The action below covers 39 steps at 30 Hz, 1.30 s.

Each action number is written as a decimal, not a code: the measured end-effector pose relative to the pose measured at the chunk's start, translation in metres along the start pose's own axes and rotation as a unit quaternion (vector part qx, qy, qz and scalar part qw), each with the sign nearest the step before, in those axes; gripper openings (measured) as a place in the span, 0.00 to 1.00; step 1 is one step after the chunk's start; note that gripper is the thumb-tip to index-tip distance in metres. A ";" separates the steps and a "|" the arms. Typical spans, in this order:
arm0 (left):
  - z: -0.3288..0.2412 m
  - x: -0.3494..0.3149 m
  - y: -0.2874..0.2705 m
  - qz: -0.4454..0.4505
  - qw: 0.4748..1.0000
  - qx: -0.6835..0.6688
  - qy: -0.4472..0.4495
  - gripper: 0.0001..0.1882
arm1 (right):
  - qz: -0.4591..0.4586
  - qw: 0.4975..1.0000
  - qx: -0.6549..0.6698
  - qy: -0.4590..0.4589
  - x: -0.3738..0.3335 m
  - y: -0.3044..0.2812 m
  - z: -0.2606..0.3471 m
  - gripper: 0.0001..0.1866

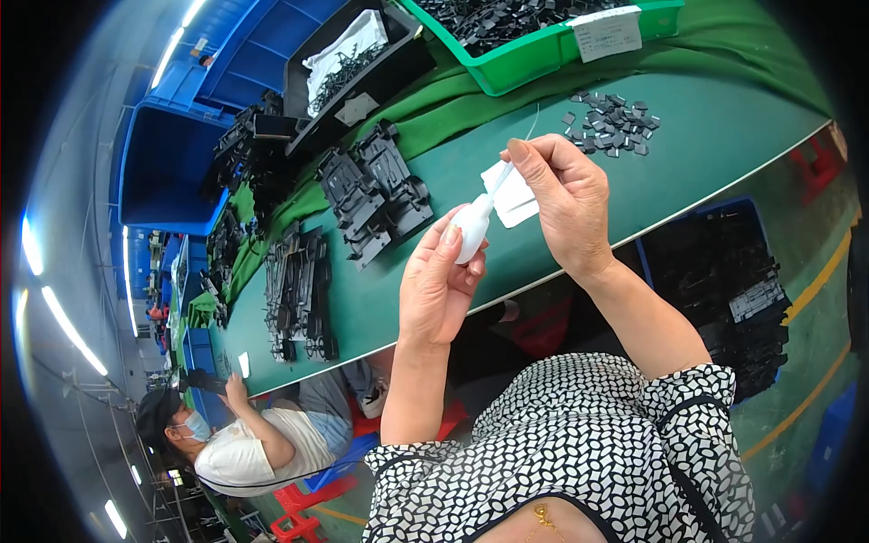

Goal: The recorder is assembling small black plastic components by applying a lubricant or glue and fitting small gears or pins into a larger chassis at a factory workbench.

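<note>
Above the table edge, my left hand [433, 294] is wrapped round a small white squeeze bottle [470, 233], which tilts up toward the right. The thumb and fingertips of my right hand [576, 206] are closed in a pinch at the bottle's narrow nozzle [499, 184]. A thin pale tube or thread runs up past these fingertips; whether it joins the nozzle is hard to see. Behind the nozzle lies a flat white piece [518, 201], partly covered by my right hand. Small black rectangular parts [611, 125] lie in a loose pile beyond my right hand.
Black moulded frames [373, 192] stand in groups on the green tabletop [706, 127], left of my hands. A green bin [516, 72] of black parts and a black tray [348, 77] line the far side. A masked co-worker [262, 439] sits at the left, hand on the table.
</note>
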<state>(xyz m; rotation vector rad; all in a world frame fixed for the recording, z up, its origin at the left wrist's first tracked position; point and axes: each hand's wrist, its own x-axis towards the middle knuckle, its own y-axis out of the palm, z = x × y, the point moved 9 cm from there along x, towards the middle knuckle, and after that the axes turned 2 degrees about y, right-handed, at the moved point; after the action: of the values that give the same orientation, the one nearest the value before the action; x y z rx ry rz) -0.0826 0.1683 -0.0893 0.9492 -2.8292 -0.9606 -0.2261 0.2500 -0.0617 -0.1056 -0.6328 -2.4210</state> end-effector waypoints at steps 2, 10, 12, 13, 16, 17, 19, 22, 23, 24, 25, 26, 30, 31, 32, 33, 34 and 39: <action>-0.002 0.001 0.000 -0.012 1.000 0.021 0.014 0.22 | 0.000 1.000 -0.002 0.008 0.000 -0.002 -0.001 0.10; -0.012 0.005 -0.008 -0.023 0.987 0.139 0.071 0.22 | 0.012 1.000 -0.025 0.013 0.004 -0.003 -0.006 0.12; -0.029 0.011 -0.016 -0.055 0.966 0.221 0.119 0.24 | 0.010 0.998 -0.044 -0.032 0.005 -0.013 -0.004 0.11; -0.033 0.017 -0.024 -0.057 0.956 0.261 0.123 0.21 | 0.018 0.995 -0.098 -0.026 0.003 -0.018 0.006 0.11; -0.030 0.020 -0.024 -0.049 0.961 0.253 0.102 0.20 | -0.004 0.978 -0.206 -0.036 -0.011 -0.041 0.006 0.09; -0.025 0.020 -0.022 -0.036 0.964 0.247 0.087 0.20 | -0.002 0.977 -0.208 -0.034 -0.017 -0.046 0.006 0.09; -0.017 0.023 -0.029 -0.031 0.970 0.231 0.065 0.20 | 0.028 0.963 -0.263 -0.045 -0.024 -0.050 0.006 0.07; -0.007 0.028 -0.038 -0.039 0.960 0.277 0.017 0.19 | 0.032 0.956 -0.278 -0.091 -0.027 -0.047 0.010 0.05; -0.006 0.029 -0.037 -0.038 0.960 0.276 0.014 0.19 | 0.037 0.952 -0.289 -0.098 -0.028 -0.045 0.009 0.05; -0.007 0.030 -0.034 -0.035 0.948 0.317 0.015 0.19 | 0.034 0.953 -0.282 -0.105 -0.028 -0.043 0.010 0.05; -0.008 0.031 -0.032 -0.032 0.933 0.358 0.017 0.18 | 0.034 0.953 -0.283 -0.103 -0.028 -0.044 0.010 0.05; -0.008 0.032 -0.030 -0.031 0.933 0.357 0.016 0.18 | 0.033 0.946 -0.299 -0.120 -0.029 -0.043 0.012 0.05; -0.014 0.037 -0.028 -0.033 0.891 0.453 0.031 0.17 | 0.033 0.941 -0.309 -0.131 -0.031 -0.043 0.013 0.06; -0.015 0.038 -0.028 -0.036 0.878 0.477 0.038 0.17 | 0.033 0.941 -0.310 -0.130 -0.031 -0.043 0.013 0.06; -0.016 0.039 -0.028 -0.036 0.878 0.476 0.038 0.17 | 0.033 0.939 -0.314 -0.136 -0.031 -0.042 0.013 0.06; -0.017 0.041 -0.028 -0.037 0.870 0.491 0.038 0.16 | 0.031 0.937 -0.319 -0.142 -0.032 -0.043 0.014 0.06; -0.018 0.042 -0.029 -0.039 0.861 0.505 0.037 0.16 | 0.030 0.937 -0.320 -0.141 -0.032 -0.043 0.013 0.06; -0.023 0.043 -0.024 -0.027 0.810 0.580 0.075 0.16 | 0.055 0.925 -0.350 -0.137 -0.034 -0.040 0.011 0.06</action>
<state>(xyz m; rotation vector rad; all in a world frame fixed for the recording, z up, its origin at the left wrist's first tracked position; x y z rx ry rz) -0.1002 0.1172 -0.0914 0.9993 -3.0548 1.0106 -0.2238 0.3019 -0.0763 -0.7611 0.1567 -2.4241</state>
